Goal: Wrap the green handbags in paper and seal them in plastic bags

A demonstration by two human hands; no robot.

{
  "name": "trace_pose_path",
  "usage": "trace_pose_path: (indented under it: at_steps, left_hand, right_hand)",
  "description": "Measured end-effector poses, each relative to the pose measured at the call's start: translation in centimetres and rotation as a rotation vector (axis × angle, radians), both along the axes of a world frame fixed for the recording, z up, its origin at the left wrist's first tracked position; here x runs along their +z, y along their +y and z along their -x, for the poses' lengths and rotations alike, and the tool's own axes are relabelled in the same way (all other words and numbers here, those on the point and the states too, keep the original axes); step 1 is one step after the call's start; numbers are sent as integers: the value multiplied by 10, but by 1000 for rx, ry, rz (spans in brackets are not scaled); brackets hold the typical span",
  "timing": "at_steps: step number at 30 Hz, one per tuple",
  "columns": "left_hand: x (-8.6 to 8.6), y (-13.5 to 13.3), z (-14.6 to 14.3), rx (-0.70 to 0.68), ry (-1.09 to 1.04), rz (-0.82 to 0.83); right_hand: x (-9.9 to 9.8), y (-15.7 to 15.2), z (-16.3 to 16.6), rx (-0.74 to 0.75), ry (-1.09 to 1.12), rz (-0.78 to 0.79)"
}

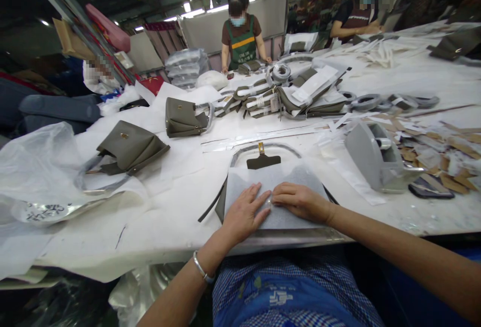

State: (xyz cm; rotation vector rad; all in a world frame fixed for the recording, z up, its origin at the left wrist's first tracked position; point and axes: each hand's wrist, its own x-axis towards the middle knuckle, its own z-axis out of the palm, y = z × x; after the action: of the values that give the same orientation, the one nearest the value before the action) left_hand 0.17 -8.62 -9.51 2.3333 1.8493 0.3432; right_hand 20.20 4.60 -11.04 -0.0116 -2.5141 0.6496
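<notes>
In front of me an olive-grey handbag (pixel 220 205) lies flat at the table's edge, mostly hidden under a white tissue sheet (pixel 300 216). Its wrapped handle (pixel 246 149) arches out at the far side, beside a dark closure tab with a gold clasp (pixel 261 149). My left hand (pixel 246 211) rests flat on the sheet, fingers apart. Close beside it, my right hand (pixel 298 200) has its fingers pressed together at the sheet's middle, near a small shiny spot. Whatever those fingertips pinch, if anything, is too small to name.
Two more olive bags (pixel 130 146) (pixel 184 116) stand at the left, near clear plastic (pixel 41 166). Wrapped bags (pixel 311 96) are piled beyond. To the right are a grey tape dispenser (pixel 370 156), a phone (pixel 430 189) and paper scraps (pixel 451 156). Co-workers (pixel 242 41) work across the table.
</notes>
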Motion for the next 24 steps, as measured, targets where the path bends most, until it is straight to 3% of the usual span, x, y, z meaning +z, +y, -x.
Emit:
trace_pose_path:
  at_steps: [4, 10, 19, 24]
  left_hand:
    - [6, 1, 1, -21, 115, 14]
    - [21, 6, 11, -129, 213, 101]
    - [5, -1, 15, -37, 199, 50]
    - [6, 0, 15, -42, 233, 19]
  right_hand:
    - [-1, -3, -1, -109, -101, 34]
    - [4, 1, -12, -9, -361, 4]
    - [11, 30, -5, 95, -461, 15]
    - [14, 30, -4, 26, -423, 38]
